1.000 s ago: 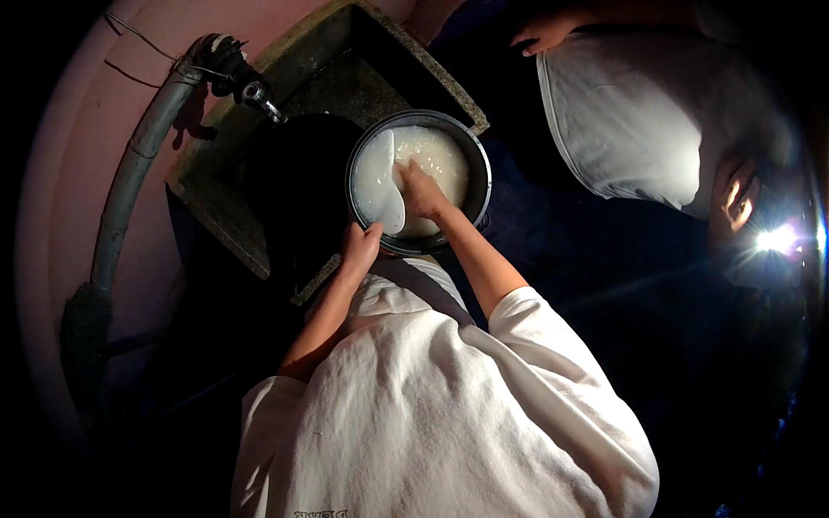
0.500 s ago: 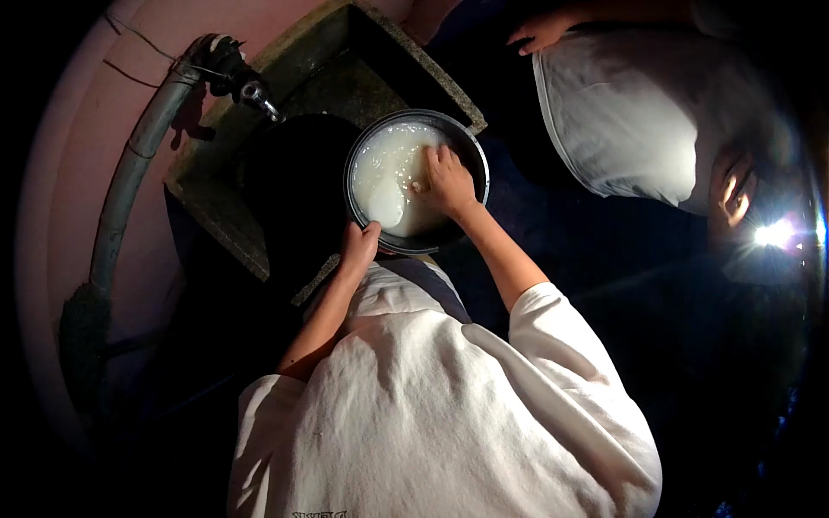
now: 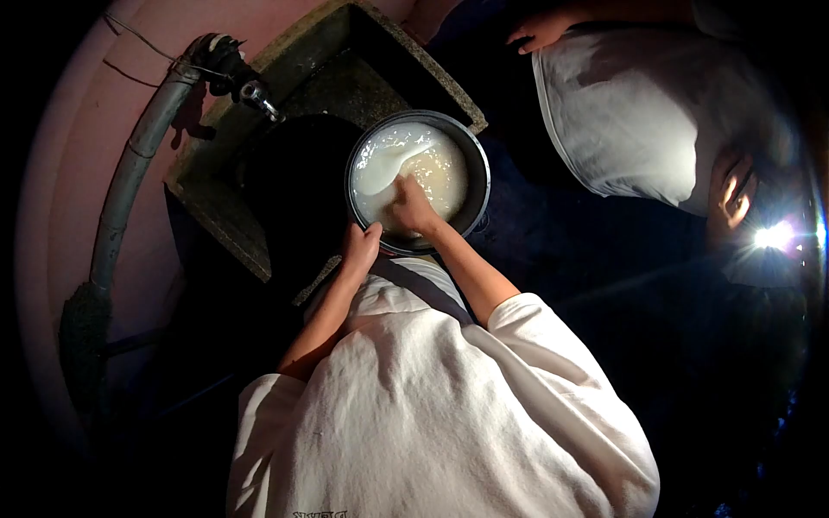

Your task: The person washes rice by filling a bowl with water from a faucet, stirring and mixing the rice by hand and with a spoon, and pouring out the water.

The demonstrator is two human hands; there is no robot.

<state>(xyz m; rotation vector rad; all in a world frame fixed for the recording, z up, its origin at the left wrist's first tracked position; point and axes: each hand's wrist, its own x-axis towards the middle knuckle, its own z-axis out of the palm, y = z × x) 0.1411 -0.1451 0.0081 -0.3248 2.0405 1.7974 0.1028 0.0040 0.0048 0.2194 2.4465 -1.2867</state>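
A round dark pot (image 3: 477, 186) holds cloudy, whitish liquid (image 3: 440, 177) with pale sediment that looks like rice grains, though single grains are hard to make out. Across the liquid's left and upper part runs a smooth bright white patch. My left hand (image 3: 361, 245) is closed on the near left rim, thumb on top. Inside the pot, my right hand (image 3: 413, 207) is dipped into the liquid near the middle; its fingers are mostly hidden beneath the surface.
Behind the pot is a stone basin (image 3: 423, 65), with a metal tap (image 3: 259, 99) on a grey pipe (image 3: 129, 181) at left. Another person in a white shirt (image 3: 622, 112) stands at upper right. A bright light (image 3: 775, 235) shines at far right.
My right hand has swept from the pot's right side toward the middle and nearer to me. The liquid has swirled and the white patch has changed shape. My left hand stays on the rim.
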